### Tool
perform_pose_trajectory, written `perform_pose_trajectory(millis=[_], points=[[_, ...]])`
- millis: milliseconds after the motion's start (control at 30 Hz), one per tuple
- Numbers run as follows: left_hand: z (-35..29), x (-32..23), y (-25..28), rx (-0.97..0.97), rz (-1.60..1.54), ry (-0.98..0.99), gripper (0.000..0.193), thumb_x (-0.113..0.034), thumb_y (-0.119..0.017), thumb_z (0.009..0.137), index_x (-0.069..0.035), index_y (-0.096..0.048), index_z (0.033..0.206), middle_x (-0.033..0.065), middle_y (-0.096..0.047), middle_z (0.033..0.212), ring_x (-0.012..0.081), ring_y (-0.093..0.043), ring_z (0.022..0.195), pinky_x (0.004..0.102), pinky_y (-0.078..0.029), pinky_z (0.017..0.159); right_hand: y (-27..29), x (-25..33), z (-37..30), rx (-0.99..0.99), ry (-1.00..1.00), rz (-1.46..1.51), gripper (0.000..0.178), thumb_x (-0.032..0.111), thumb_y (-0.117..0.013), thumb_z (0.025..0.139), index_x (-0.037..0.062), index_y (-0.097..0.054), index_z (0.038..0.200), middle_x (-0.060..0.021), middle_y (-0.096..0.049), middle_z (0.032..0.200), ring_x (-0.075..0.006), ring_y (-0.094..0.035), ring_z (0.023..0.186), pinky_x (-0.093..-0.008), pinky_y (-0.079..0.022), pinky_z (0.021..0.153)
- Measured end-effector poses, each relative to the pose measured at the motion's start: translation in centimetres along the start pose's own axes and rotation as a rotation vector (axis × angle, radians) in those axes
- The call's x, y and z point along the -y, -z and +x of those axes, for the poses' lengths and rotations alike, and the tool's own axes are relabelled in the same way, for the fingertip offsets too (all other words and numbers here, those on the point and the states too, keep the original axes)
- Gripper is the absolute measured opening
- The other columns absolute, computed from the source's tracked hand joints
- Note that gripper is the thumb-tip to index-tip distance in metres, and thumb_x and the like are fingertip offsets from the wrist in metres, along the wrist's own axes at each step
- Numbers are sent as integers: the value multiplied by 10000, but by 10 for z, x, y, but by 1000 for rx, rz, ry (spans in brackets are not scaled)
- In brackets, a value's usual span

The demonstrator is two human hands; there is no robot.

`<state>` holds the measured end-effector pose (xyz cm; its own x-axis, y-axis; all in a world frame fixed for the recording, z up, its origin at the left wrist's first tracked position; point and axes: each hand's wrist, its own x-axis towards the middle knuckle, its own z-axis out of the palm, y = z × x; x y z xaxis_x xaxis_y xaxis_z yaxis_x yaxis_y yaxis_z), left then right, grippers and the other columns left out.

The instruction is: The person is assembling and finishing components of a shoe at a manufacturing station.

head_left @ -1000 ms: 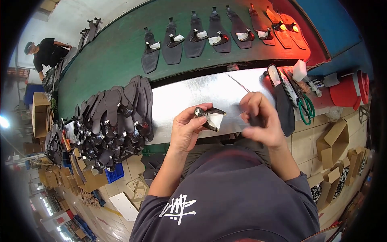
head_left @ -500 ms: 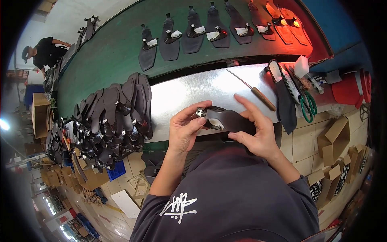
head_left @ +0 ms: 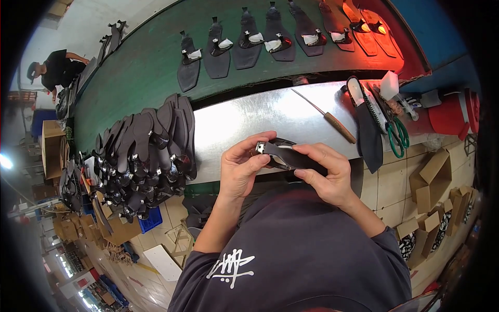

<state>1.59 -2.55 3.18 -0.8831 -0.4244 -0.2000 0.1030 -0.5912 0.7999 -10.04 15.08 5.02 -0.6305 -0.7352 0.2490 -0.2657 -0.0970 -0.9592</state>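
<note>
Sandal sole (head_left: 293, 156), dark and flat with a strap and a small metal buckle at its left end, is held in both hands just above the near edge of a shiny metal surface (head_left: 249, 117). The left hand (head_left: 240, 169) has its grip pinching the buckle end between thumb and fingers. The right hand (head_left: 325, 169) has its grip closed over the sole's middle and right part, fingers on top.

Doing this step well likely means keeping the sole steady with the right hand while the left works the strap squarely, without twisting it.

On the surface lie a wooden-handled awl (head_left: 327, 117), another dark sole (head_left: 368, 125), green-handled scissors (head_left: 397, 136) and a heap of finished dark sandals (head_left: 140, 156) at the left. Behind runs a green conveyor belt (head_left: 150, 62) carrying a row of soles. Another person (head_left: 54, 70) works far left. Cardboard boxes (head_left: 431, 182) sit on the tiled floor.
</note>
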Motion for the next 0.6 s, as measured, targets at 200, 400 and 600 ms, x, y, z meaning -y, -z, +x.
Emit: perform_pose_trajectory(millis=[200,400,600], points=[[0,1,0,-1,-4,6,335,57,-674,778,4,-664,1109,195,-606,1238,184,-651,974,299,-577,779,0,0,0,12,-17,17,395,-9,-727,754,-5,-661,1144,-108,-679,911,-182,-640,798,-281,-492,732],[-1,3,4,17,21,-19,351,77,-666,779,11,-666,1124,203,-601,1246,204,-638,1027,301,-569,802,2,-1,-1,45,-18,-28,397,-7,-716,757,13,-666,1151,-89,-656,847,-161,-615,712,-272,-479,653],[-1,6,7,56,116,-108,389,120,-667,765,10,-668,1138,235,-587,1254,265,-595,1131,319,-556,853,3,5,2,25,47,-170,412,21,-720,745,69,-681,1152,-90,-631,806,-190,-599,663,-284,-467,598]])
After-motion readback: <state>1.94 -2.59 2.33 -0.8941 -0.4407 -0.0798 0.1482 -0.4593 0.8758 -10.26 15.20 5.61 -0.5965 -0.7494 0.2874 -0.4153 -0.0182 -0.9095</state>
